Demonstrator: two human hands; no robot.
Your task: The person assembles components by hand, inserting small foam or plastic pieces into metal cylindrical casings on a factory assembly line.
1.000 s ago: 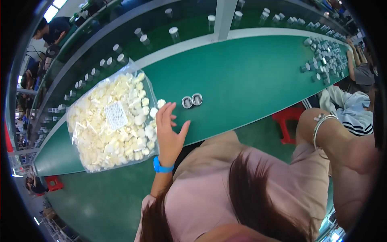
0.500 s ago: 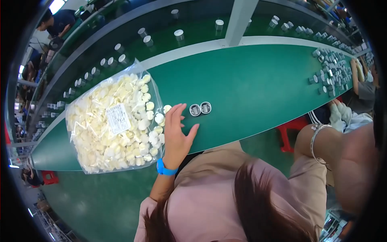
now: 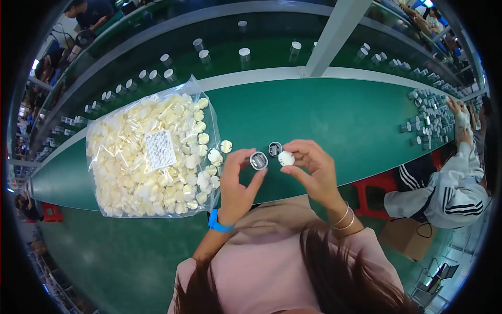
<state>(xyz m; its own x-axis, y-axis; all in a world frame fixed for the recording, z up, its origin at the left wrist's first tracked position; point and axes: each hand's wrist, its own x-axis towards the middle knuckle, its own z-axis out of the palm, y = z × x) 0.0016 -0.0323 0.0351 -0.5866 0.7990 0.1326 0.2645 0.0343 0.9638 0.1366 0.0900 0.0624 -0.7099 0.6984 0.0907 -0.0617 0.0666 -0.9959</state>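
My left hand [image 3: 238, 180], with a blue band at its wrist, grips a short silver metal cylinder [image 3: 259, 160] between thumb and fingers. Its open top shows dark parts inside. Close to it, my right hand [image 3: 314, 171] pinches a round white cap [image 3: 286, 158] by its edge. A second open silver cylinder [image 3: 275, 149] stands on the green table just beyond, between the two hands. Left of my left hand, a large clear bag [image 3: 130, 157] lies on the table, full of cream-white round caps. Several loose caps, one a notched white cap [image 3: 215, 156], lie at the bag's right side.
A dense group of silver cylinders [image 3: 431, 115] stands at the table's right end, beside a co-worker's hand [image 3: 457, 107]. Behind a pale rail, more cylinders [image 3: 244, 55] stand in a spread-out row. A grey post [image 3: 334, 39] rises at the table's far edge.
My right hand has come from the far right to the middle with a white cap. My left hand has taken hold of one of the two cylinders and brought it nearer.
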